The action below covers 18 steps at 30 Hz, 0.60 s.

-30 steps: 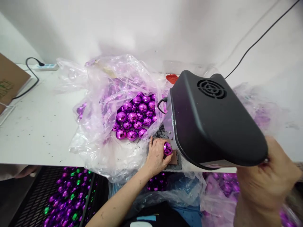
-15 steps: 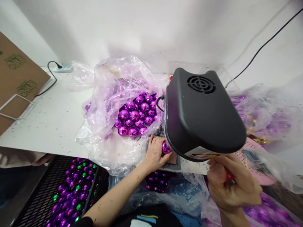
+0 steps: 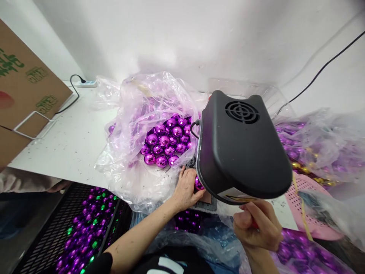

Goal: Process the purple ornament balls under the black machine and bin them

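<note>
My left hand (image 3: 186, 189) is closed round a faceted purple ball (image 3: 197, 183) and holds it on the small plate (image 3: 207, 201) under the black machine head (image 3: 241, 144). Just below the front of that black housing, my right hand (image 3: 258, 225) is curled round a red handle (image 3: 253, 224), most of which is hidden by the fingers. An open clear plastic bag (image 3: 142, 125) full of the same purple balls (image 3: 167, 140) lies directly behind my left hand on the white table (image 3: 71, 140).
A cardboard box (image 3: 23, 87) and a wire frame stand at the left; a power strip (image 3: 87, 83) lies at the back. A black crate (image 3: 82, 228) of purple and green balls sits below the table edge. A pink perforated basket (image 3: 310, 198) and another bag of balls (image 3: 319, 144) are at the right.
My right hand has come in from the far right to grip the red handle under the machine head. My left hand has kept the ball on the plate. The view shifted left.
</note>
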{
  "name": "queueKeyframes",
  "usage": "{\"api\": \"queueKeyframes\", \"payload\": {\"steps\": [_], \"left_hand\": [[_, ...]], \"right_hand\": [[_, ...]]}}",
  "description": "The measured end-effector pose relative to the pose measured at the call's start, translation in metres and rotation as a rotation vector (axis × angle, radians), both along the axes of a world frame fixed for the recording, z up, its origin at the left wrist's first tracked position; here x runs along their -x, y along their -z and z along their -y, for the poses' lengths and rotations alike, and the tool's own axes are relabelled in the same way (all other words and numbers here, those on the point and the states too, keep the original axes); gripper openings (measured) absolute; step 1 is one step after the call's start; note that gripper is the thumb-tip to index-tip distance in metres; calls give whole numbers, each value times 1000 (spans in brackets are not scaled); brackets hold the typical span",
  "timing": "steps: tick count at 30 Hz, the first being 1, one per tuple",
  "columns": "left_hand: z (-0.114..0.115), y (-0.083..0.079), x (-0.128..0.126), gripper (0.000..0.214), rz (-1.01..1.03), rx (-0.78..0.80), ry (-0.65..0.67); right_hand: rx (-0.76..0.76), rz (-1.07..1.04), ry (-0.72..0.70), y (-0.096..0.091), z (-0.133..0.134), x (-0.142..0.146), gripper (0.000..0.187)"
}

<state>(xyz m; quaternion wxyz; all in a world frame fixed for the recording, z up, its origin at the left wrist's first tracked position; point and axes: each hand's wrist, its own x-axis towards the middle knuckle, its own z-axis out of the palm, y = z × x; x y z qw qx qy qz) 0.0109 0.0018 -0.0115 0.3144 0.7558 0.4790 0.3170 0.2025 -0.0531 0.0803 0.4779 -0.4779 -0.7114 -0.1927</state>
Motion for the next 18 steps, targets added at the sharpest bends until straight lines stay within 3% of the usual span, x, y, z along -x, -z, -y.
{"api": "queueKeyframes", "payload": {"steps": [6,10,14,16,18], "left_hand": [[0,-2,0,44,-55,12,5],[0,-5,0,43,-58,18,14],[1,-6,0,47,19,14,-9],[2,-5,1,46,45,9,-19],[2,-4,1,45,48,11,-16]], "right_hand": [[-48,-33,5,6,-1,2,14],[-84,-68,10,20,-5,5,14],[-25,-77,15,31,-6,7,11],[8,-76,-7,23,-3,5,8],[58,-66,-56,3,-2,0,16]]}}
